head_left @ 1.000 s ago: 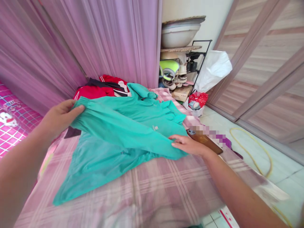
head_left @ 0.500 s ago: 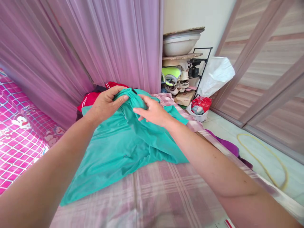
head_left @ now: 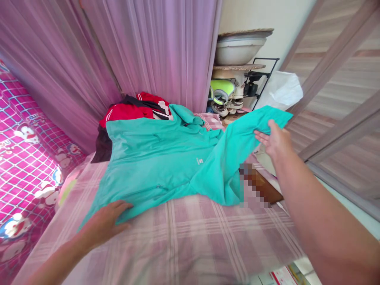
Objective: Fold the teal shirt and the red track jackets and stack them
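Note:
A teal jacket (head_left: 148, 152) with a small white chest logo and zip pockets lies spread on the plaid bedsheet (head_left: 190, 241). My right hand (head_left: 276, 139) is closed on one sleeve (head_left: 242, 136) near its cuff and holds it raised off the bed to the right. Near the jacket's lower left corner rests my left hand (head_left: 107, 221), thumb and fingers apart, touching the hem without gripping it. The other sleeve (head_left: 185, 114) lies folded at the far side.
Red and black clothes (head_left: 127, 111) are heaped behind the jacket against a purple curtain (head_left: 160, 51). Beside the raised sleeve lies a brown, partly pixelated flat object (head_left: 267, 190). A rack (head_left: 264, 83) with shoes and a basin (head_left: 240, 51) stands beyond the bed.
Both hands have let go of the bunched fabric at the jacket's far side. My left hand came back to the near hem; my right hand moved right and lifted a sleeve. The jacket lies flatter.

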